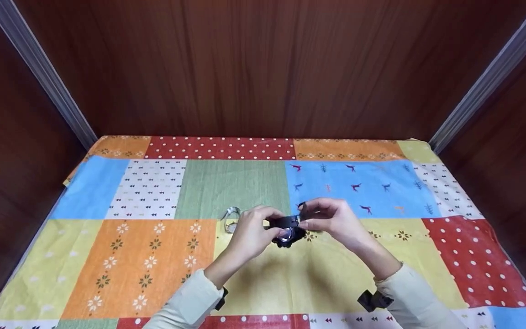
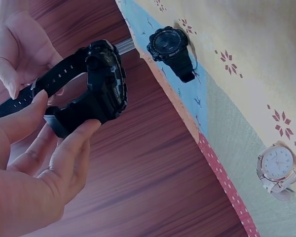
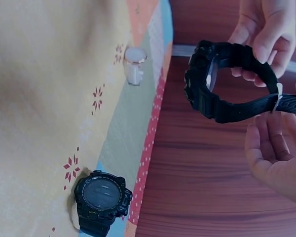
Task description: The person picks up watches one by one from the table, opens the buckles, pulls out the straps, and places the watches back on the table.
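Observation:
A black sports watch [image 1: 286,222] with a chunky case is held up between both hands over the yellow patch, its strap looped through the buckle. My left hand [image 1: 255,230] grips the watch by its strap, thumb on one side and fingers on the other, as the left wrist view shows. My right hand [image 3: 281,158] pinches the strap's loose end beyond the metal buckle [image 3: 277,98]. Another black watch [image 2: 168,43] lies face up on the cloth, largely hidden behind the hands in the head view. To the left of my left hand rests a white-faced watch [image 1: 231,227] with a light strap.
A patchwork cloth [image 1: 153,269] in bright colours covers the table. Dark wood-grain panels [image 1: 244,68] rise behind and at both sides, with grey metal strips [image 1: 44,68] at the corners. A black wrist device [image 1: 375,300] sits at the right sleeve.

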`<state>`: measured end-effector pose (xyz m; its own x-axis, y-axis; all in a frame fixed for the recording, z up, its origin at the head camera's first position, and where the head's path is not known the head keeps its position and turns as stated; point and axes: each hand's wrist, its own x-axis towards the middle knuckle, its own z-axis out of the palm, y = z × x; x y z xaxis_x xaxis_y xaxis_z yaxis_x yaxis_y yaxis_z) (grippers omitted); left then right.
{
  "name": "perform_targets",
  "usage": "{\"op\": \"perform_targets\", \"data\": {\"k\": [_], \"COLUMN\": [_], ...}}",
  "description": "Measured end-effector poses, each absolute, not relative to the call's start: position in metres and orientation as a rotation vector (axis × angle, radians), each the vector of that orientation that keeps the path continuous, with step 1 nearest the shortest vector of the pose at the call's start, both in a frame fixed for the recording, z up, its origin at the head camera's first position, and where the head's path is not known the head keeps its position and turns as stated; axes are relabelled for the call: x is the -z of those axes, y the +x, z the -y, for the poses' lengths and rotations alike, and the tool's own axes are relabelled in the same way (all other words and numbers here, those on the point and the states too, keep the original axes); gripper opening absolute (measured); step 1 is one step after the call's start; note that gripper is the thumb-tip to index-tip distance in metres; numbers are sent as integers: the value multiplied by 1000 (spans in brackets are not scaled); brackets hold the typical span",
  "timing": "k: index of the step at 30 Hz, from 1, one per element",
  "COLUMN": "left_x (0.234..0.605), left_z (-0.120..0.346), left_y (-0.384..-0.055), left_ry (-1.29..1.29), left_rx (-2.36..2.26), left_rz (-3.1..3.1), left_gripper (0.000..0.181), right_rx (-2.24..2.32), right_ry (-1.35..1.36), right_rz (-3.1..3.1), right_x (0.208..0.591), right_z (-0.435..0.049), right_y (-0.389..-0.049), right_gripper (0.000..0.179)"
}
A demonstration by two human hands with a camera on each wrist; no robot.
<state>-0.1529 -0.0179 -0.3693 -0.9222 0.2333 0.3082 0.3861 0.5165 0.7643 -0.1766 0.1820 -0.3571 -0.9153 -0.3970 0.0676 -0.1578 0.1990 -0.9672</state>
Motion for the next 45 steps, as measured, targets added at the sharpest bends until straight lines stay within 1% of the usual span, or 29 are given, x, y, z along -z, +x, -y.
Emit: {"op": "perform_targets", "data": {"k": [8,20,28,36,45], "left_x": [368,368,371,372,376], "left_z": [18,17,17,16,16], "left_y": [-154,-153,-154,-155,-156], "left_ry": [-533,-546,-559,-546,-579], "left_rx": [1397,1378,1375,1344,1293], "left_rz": [2588,2586,2598,2648,2548], "left_gripper": [17,17,18,25,21], "right_rx": [1702,1536,1549,1568,1560], "right_ry": [-614,-728,-703,-701,-682], "right_rz": [-2288,-2378,-2405,-2430,-2461], "right_x": [360,368,369,370,369], "right_z": [-183,-184,-183,-183,-183], "right_y": [-179,-181,-180,-178,-177], "right_gripper": [38,33,27,25,26]}}
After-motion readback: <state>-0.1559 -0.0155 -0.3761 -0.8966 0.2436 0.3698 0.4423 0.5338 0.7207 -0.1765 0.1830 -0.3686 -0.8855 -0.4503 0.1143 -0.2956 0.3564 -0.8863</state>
